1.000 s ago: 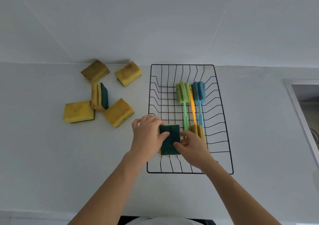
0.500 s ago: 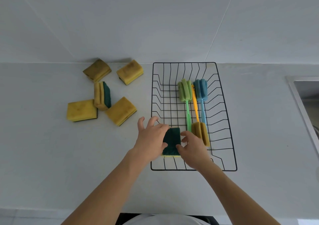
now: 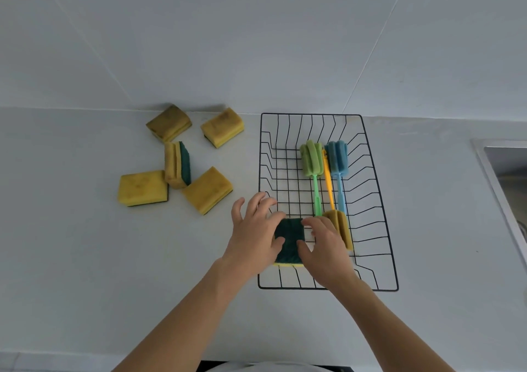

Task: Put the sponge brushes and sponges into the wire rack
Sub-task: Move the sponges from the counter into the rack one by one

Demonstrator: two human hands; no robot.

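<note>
A black wire rack [image 3: 379, 200] sits on the grey counter. Inside it lie a green sponge brush [image 3: 310, 159], a blue sponge brush [image 3: 337, 157] and an orange-handled brush with a tan head [image 3: 340, 229]. A sponge with its dark green side up [image 3: 289, 240] rests in the rack's near left part. My left hand [image 3: 253, 237] lies at its left edge, fingers spread and thumb on top. My right hand [image 3: 325, 252] pinches its right edge. Left of the rack, several yellow sponges lie on the counter, among them a flat one [image 3: 142, 187] and one on its side [image 3: 178, 165].
Two browner sponges [image 3: 168, 122] [image 3: 222, 127] lie against the white back wall. A sink edge [image 3: 504, 172] shows at the far right. Bare counter runs between the rack and the sink and in front of the rack.
The green-topped sponge has come down toward the rack's near end. My left hand's fingers have spread off it, while my right hand stays on its right edge.
</note>
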